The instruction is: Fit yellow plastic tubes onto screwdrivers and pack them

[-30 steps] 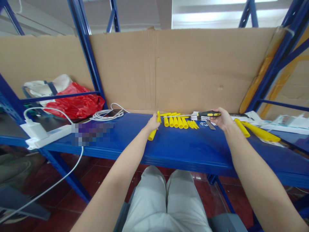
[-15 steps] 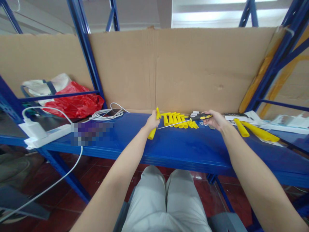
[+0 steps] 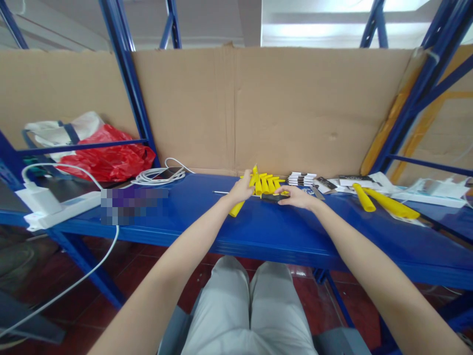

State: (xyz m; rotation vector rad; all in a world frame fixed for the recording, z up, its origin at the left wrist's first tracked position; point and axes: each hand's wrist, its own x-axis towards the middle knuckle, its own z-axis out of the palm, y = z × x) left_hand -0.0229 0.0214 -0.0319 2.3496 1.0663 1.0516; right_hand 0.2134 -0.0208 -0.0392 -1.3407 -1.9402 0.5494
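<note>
My left hand is closed around a yellow plastic handle, whose round lower end shows below the fingers and whose narrower end sticks up above them. In my right hand is a screwdriver, gripped by its dark handle. Its metal shaft runs left toward my left hand, and a thin length of it shows on the far side. Whether the shaft touches the yellow handle is hidden by my fingers. Just behind both hands, several similar yellow handles lie in a row on the blue shelf.
Small white packs and flat cards lie right of the row. Further right are a yellow tube and a longer yellow piece. On the left are a coiled white cable, a power strip and a red bag.
My right hand has moved left with the screwdriver, whose shaft now reaches past my left hand. My left hand has shifted slightly right with the yellow handle.
</note>
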